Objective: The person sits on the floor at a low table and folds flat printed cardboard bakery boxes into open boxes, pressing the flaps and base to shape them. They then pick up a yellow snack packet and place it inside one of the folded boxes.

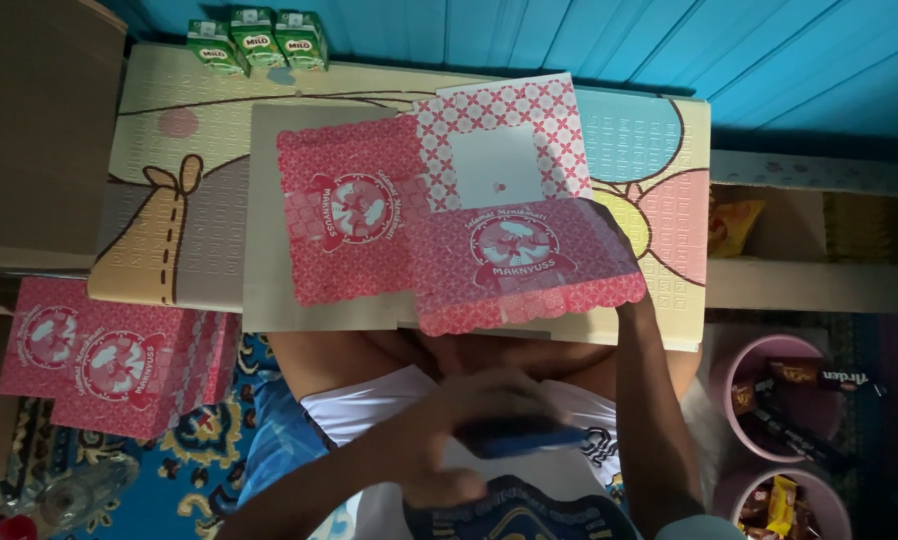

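On a brown cardboard sheet (264, 250) lie two red patterned box flats with round printed emblems, one at the left (344, 210) and one tilted at the right (524, 260). Behind them is a white-and-red lattice flat (499, 125) with a blank square window. My right hand (631, 305) reaches to the lower right edge of the tilted flat and grips it, with the fingers mostly hidden under the flap. My left hand (459, 430) is low over my lap, closed around a dark blue stapler-like tool (519, 438).
The sheet rests on a pastel foam mat (169, 200) over a low table. Three green drink cartons (257, 40) stand at the back left. A stack of red flats (99, 365) lies on the floor at left. Pink buckets of snack packets (779, 400) sit at right.
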